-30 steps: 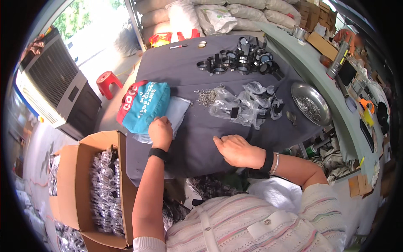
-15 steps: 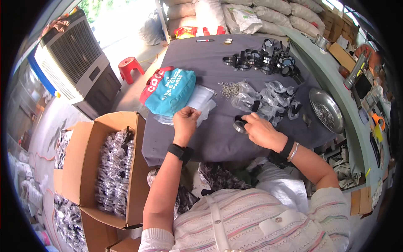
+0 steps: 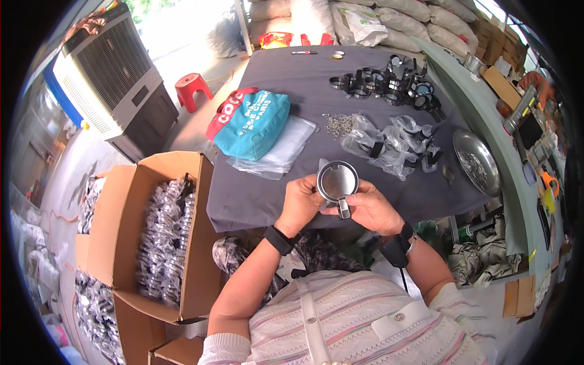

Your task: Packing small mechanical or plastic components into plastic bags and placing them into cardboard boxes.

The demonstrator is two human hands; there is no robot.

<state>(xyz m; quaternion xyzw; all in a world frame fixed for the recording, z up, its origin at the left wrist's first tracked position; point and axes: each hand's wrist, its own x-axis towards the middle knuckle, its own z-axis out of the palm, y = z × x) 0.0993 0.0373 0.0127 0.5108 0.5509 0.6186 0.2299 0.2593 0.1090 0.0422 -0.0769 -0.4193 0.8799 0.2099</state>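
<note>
A round black magnifier [image 3: 337, 182] with a short handle is held up in front of me, over the near edge of the dark grey table [image 3: 255, 194]. My left hand [image 3: 299, 204] grips its left rim. My right hand [image 3: 368, 207] holds its lower right side, thumb on the handle. Beyond it lie clear plastic bags with black magnifiers [image 3: 398, 145]. A stack of empty clear bags [image 3: 277, 149] lies to the left under a teal pouch [image 3: 252, 121].
An open cardboard box [image 3: 161, 228] full of bagged parts stands at my left. A metal bowl [image 3: 476, 161] sits on the table's right end, loose black magnifiers [image 3: 389, 85] at the far side. A grey air cooler [image 3: 112, 79] and red stool [image 3: 191, 88] stand far left.
My hands left the table: the left came off the clear bags, the right picked up a magnifier, and both now hold it raised near the table's edge. My head moved closer.
</note>
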